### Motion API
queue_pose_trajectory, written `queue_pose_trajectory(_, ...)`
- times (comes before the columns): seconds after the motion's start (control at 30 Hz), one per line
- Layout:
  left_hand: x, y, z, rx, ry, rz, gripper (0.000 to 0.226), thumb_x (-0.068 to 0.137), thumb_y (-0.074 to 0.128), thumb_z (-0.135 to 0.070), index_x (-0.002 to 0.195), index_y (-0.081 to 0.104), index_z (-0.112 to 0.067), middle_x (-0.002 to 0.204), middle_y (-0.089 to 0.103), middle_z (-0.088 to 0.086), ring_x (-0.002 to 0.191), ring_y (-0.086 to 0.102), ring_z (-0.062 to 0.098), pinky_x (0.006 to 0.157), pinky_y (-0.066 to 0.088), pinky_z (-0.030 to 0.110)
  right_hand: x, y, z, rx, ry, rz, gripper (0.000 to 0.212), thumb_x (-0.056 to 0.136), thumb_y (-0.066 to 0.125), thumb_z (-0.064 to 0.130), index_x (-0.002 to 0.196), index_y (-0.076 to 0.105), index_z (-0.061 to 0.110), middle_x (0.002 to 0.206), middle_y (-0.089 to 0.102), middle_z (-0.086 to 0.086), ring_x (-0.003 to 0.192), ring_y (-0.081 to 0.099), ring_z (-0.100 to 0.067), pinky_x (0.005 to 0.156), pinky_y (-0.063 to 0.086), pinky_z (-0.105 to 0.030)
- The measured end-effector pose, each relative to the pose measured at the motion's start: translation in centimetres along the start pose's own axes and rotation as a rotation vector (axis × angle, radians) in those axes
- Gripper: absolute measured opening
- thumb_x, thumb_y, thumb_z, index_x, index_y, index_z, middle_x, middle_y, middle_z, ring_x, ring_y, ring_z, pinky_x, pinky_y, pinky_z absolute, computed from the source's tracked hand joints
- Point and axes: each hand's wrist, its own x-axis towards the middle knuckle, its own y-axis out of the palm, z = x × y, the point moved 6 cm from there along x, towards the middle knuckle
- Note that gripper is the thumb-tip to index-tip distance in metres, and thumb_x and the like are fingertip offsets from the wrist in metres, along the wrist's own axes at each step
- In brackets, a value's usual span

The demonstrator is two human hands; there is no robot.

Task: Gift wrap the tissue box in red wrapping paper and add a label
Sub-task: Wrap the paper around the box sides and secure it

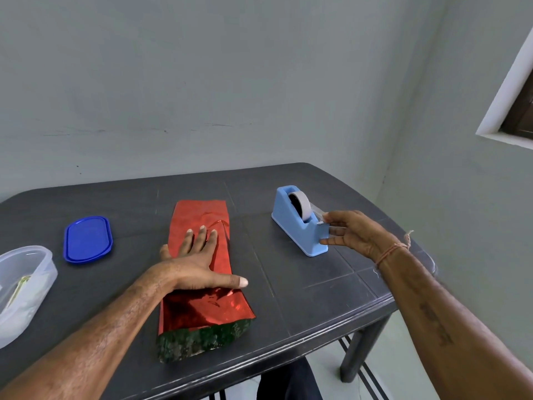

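Note:
Shiny red wrapping paper (199, 307) is folded around the tissue box in the middle of the dark table (317, 290); a green patterned end of the box (202, 339) shows at the near side. My left hand (199, 261) lies flat on top of the paper, fingers spread, pressing it down. To the right stands a light blue tape dispenser (297, 220) with a roll of tape. My right hand (352, 232) is at the dispenser's cutter end, thumb and fingers pinching the loose strip of clear tape.
A blue plastic lid (88, 239) lies on the left of the table. A clear plastic container (23, 284) with items inside sits at the far left edge. The table's front edge runs close below the box. A wall stands behind the table.

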Motion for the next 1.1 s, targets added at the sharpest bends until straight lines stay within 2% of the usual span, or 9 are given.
queue_pose_trajectory(0.13,0.1,0.1,0.1,-0.002,0.002,0.006,0.153,0.045,0.043,-0.109,0.156,-0.028,-0.032,0.157,-0.044,-0.009,0.148,-0.037,0.017,0.117,-0.018,0.067,-0.1,-0.4,-0.8,0.029,-0.016,-0.006,0.024,0.093,0.071,0.005,0.115,0.064,-0.001,0.126,0.063,-0.019,0.113,0.068,-0.035,0.082,0.061,-0.053)
queue_pose_trajectory(0.3,0.2,0.2,0.2,-0.013,0.011,0.009,0.158,0.038,0.039,-0.112,0.156,-0.029,-0.032,0.156,-0.045,-0.01,0.148,-0.037,0.017,0.117,-0.018,0.068,-0.6,-0.6,-2.4,0.116,-0.05,0.003,0.037,0.091,0.073,0.005,0.123,0.06,-0.009,0.123,0.067,-0.02,0.112,0.07,-0.034,0.08,0.063,-0.046)
queue_pose_trajectory(0.43,0.2,0.1,0.1,-0.003,0.009,0.011,0.161,0.034,0.037,-0.113,0.156,-0.029,-0.033,0.156,-0.045,-0.01,0.148,-0.037,0.017,0.117,-0.018,0.067,-0.6,-0.3,-3.7,0.104,-0.075,-0.018,0.024,0.093,0.072,0.012,0.108,0.064,-0.006,0.116,0.069,-0.018,0.106,0.071,-0.03,0.075,0.065,-0.042)
queue_pose_trajectory(0.6,0.2,0.1,0.1,0.015,0.012,0.005,0.16,0.033,0.036,-0.113,0.156,-0.028,-0.033,0.158,-0.043,-0.011,0.149,-0.036,0.015,0.118,-0.017,0.066,0.3,-0.6,-6.2,0.032,-0.145,-0.159,0.009,0.093,0.072,0.007,0.089,0.068,-0.001,0.12,0.07,-0.016,0.099,0.071,-0.024,0.077,0.064,-0.03)
queue_pose_trajectory(0.77,-0.1,-0.2,0.0,0.016,0.002,0.01,0.158,0.035,0.035,-0.113,0.156,-0.028,-0.033,0.158,-0.042,-0.012,0.149,-0.036,0.015,0.119,-0.015,0.066,-0.7,-1.4,-7.5,-0.027,-0.159,-0.331,0.016,0.095,0.073,0.019,0.089,0.073,0.004,0.107,0.075,-0.017,0.091,0.071,-0.02,0.09,0.062,-0.038)
queue_pose_trajectory(0.87,-0.3,-0.5,0.1,0.021,0.006,0.023,0.155,0.034,0.022,-0.114,0.157,-0.027,-0.033,0.16,-0.04,-0.012,0.15,-0.034,0.015,0.119,-0.014,0.066,-3.4,-0.5,-7.9,-0.101,-0.311,-0.497,0.022,0.096,0.071,0.031,0.088,0.072,0.011,0.097,0.075,-0.016,0.079,0.07,-0.016,0.08,0.062,-0.035)
queue_pose_trajectory(0.93,-0.4,-0.9,0.0,0.01,0.001,0.014,0.144,0.041,0.008,-0.112,0.159,-0.02,-0.036,0.163,-0.033,-0.013,0.153,-0.028,0.014,0.12,-0.013,0.064,-5.1,1.8,-7.6,-0.117,-0.436,-0.404,0.022,0.097,0.069,0.033,0.095,0.071,0.011,0.1,0.073,-0.011,0.083,0.07,-0.015,0.073,0.061,-0.032)
queue_pose_trajectory(1.0,-0.4,-1.6,-0.2,0.006,-0.018,-0.028,0.113,0.068,0.001,-0.1,0.162,-0.009,-0.039,0.168,-0.021,-0.014,0.156,-0.018,0.014,0.12,-0.013,0.064,-5.6,5.0,-7.3,-0.078,-0.456,-0.161,0.024,0.098,0.068,0.029,0.099,0.07,0.006,0.103,0.072,-0.007,0.092,0.071,-0.017,0.071,0.061,-0.031)
queue_pose_trajectory(1.1,0.0,-3.3,-0.1,0.047,-0.015,-0.146,0.074,0.094,0.01,-0.077,0.161,0.013,-0.045,0.171,0.003,-0.014,0.159,0.003,0.016,0.121,-0.007,0.065,-4.8,9.3,-7.0,-0.078,-0.382,0.121,0.03,0.1,0.066,0.025,0.106,0.065,-0.005,0.106,0.069,-0.008,0.097,0.073,-0.019,0.076,0.063,-0.033)
